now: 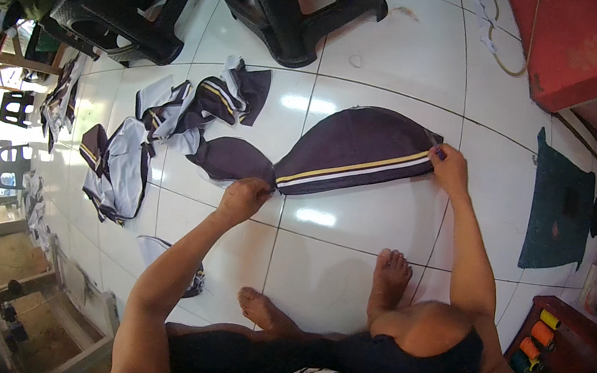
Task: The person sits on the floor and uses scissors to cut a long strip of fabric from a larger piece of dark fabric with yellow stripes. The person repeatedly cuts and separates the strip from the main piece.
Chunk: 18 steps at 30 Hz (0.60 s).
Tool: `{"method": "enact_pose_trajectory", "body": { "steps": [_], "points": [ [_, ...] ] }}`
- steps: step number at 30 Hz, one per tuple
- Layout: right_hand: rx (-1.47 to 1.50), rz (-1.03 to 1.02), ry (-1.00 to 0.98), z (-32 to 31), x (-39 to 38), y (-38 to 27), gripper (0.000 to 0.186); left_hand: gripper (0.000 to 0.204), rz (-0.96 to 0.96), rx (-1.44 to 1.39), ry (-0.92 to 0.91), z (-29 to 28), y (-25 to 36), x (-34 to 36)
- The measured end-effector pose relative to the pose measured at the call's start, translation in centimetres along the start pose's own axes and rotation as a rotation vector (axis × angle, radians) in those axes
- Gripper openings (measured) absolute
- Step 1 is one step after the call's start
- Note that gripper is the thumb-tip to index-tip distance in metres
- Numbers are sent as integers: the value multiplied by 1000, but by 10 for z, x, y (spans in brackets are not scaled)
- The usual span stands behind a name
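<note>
Reaching down over a white tile floor to a big striped cloth lying flat, with a smaller dark cloth by its left tip. Having the big striped cloth between right hand and left hand. Pinching its right end with the first; touching its left tip with the second, cannot tell if gripping.

The left hand hides part of the striped dark fabric; an object in the right hand is too small to identify. The upper edge crops a black stool.
</note>
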State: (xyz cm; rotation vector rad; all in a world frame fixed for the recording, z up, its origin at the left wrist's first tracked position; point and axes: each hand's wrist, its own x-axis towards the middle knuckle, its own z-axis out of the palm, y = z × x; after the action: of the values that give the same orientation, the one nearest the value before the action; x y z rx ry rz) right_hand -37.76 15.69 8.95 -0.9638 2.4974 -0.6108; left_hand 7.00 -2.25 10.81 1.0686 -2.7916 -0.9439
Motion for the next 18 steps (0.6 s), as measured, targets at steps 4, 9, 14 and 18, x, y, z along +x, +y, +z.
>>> {"method": "enact_pose_trajectory", "body": {
  "steps": [4,9,14,18],
  "points": [
    [-51,-18,25,9,-13,9,24,13,29,10,-43,19,-7,-1],
    [-330,-92,132,4,-30,-21,29,13,46,-44,-53,22,-6,3],
    [-101,-341,247,6,-54,-89,33,20,-109,-163,-121,15,1,3],
    [172,-572,-65,44,-90,-143,29,21,-234,-221,-153,6,8,6]
  ]
}}
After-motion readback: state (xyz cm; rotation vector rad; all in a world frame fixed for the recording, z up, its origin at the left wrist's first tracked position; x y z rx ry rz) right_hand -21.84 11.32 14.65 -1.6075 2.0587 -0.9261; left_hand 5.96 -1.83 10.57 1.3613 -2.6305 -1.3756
